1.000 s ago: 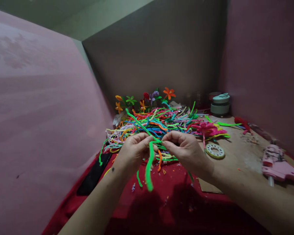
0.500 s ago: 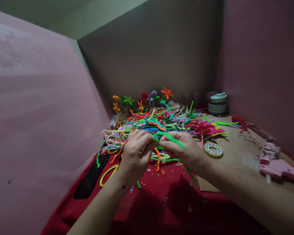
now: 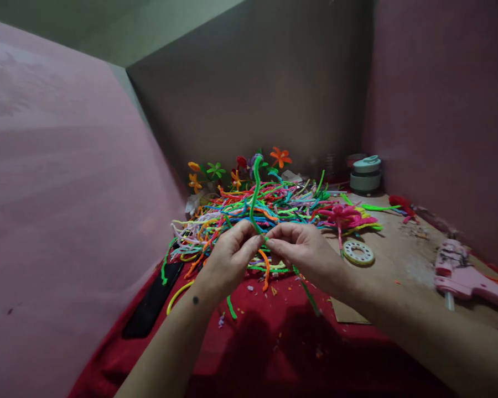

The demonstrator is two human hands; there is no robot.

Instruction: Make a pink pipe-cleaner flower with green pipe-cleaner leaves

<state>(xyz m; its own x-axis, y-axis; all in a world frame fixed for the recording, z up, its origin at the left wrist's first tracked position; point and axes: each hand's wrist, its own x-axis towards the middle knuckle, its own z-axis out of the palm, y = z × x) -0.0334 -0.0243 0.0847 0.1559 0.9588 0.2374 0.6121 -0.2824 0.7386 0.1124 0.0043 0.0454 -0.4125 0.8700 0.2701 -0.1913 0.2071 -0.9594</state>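
Between my hands is a green pipe cleaner (image 3: 255,190), one end rising in a wavy line above the fingertips. My left hand (image 3: 234,251) pinches it with thumb and forefinger. My right hand (image 3: 296,243) closes on it from the other side, fingertips almost touching the left ones. A green length also hangs below the right hand, and a short green end shows under the left. Just behind the hands lies a heap of pipe cleaners (image 3: 216,213) in many colours. The exact crossing of the green strands is hidden by my fingers.
Several pipe-cleaner flowers (image 3: 280,157) stand behind the heap. On the right are a pink flower (image 3: 344,217), a round white spool (image 3: 359,253), a teal-lidded jar (image 3: 366,174) and a pink glue gun (image 3: 456,273) on cardboard. A black phone-like slab (image 3: 151,304) lies left on red cloth (image 3: 207,354).
The green pipe cleaner's free end, which curved over toward the right hand, now points upward. My hands have drawn closer together at the fingertips.
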